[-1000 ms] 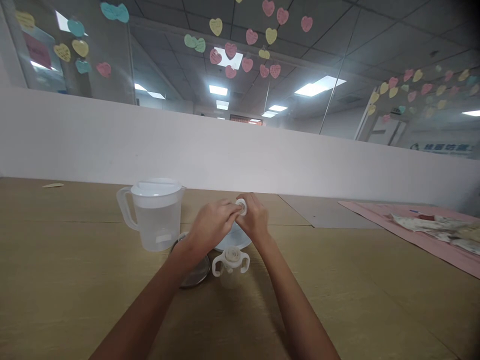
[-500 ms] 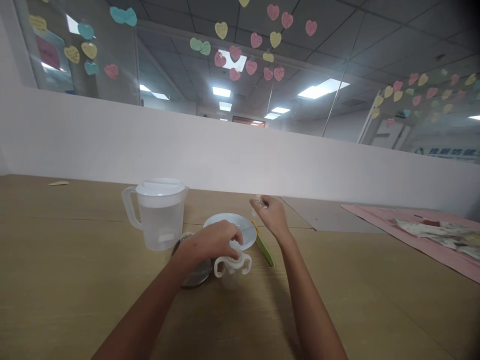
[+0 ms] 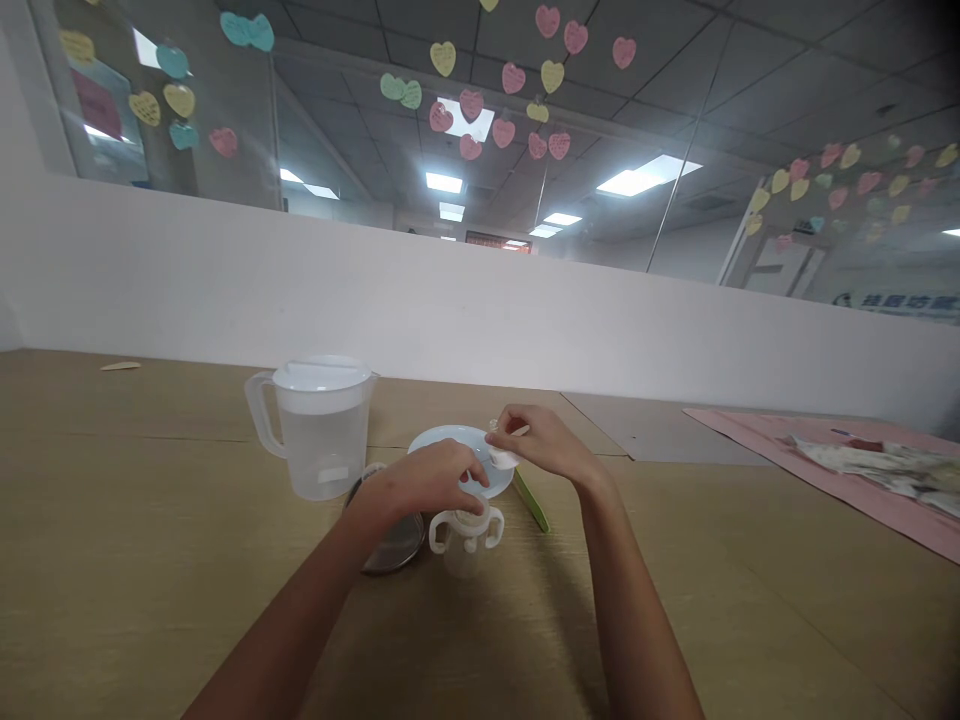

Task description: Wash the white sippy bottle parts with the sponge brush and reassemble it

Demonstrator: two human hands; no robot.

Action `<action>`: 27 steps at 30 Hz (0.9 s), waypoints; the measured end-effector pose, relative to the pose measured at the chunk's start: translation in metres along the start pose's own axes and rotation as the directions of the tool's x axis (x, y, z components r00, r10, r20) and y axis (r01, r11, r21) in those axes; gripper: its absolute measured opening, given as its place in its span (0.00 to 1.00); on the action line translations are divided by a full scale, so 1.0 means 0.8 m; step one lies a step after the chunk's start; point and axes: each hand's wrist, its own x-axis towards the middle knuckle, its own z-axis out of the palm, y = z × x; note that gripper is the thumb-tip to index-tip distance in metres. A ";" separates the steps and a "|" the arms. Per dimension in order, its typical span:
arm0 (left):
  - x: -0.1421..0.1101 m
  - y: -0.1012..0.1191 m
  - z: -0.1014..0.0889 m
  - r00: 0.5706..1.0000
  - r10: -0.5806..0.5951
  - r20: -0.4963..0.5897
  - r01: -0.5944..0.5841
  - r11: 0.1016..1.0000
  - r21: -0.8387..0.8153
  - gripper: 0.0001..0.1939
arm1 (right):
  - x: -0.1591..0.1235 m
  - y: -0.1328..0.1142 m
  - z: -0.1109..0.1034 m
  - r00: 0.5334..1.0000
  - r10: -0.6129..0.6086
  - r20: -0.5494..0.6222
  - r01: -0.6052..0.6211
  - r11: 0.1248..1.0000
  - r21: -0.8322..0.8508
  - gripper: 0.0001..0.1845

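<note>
A small translucent baby bottle (image 3: 460,558) with two white side handles stands upright on the table, its top uncovered. My left hand (image 3: 439,475) is closed at its neck, thumb and fingers around the rim. Above the white bowl (image 3: 427,436), my right hand (image 3: 544,440) pinches a white bottle collar (image 3: 504,457) with a clear teat-like tip, tilted. The fingers partly cover this piece. A green-handled tool (image 3: 532,502) lies right of the bowl; its far end is hidden by the right hand and collar.
A translucent lidded pitcher (image 3: 322,450) with liquid inside stands at the left. A round metal-rimmed item (image 3: 397,548) lies partly under my left forearm. Further right, a pink cloth (image 3: 735,440) carries patterned fabric (image 3: 862,465). The white wall (image 3: 480,320) bounds the table's back.
My right hand has come nearer and slightly left, from beyond the bowl to over its right side, bringing the collar with it. My left hand stays at the bottle's neck.
</note>
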 end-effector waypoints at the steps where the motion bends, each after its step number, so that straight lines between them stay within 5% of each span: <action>1: 0.000 0.001 0.001 1.000 0.017 -0.007 -0.017 1.000 -0.011 0.18 | -0.001 -0.001 -0.001 1.000 -0.008 0.008 0.008 1.000 -0.008 0.12; 9: 0.007 -0.009 0.013 0.999 0.017 0.037 -0.018 1.000 0.005 0.17 | -0.007 -0.014 -0.005 0.997 -0.039 0.063 0.042 0.998 -0.048 0.09; 16: 0.011 -0.026 0.021 0.995 0.079 0.059 -0.077 0.997 -0.031 0.05 | -0.010 -0.015 -0.007 0.980 -0.050 0.193 0.061 0.997 -0.054 0.06; 27: 0.016 -0.031 0.019 0.986 0.102 0.130 -0.098 0.994 -0.041 0.08 | -0.009 -0.005 -0.006 0.944 -0.022 0.331 0.014 1.000 0.026 0.07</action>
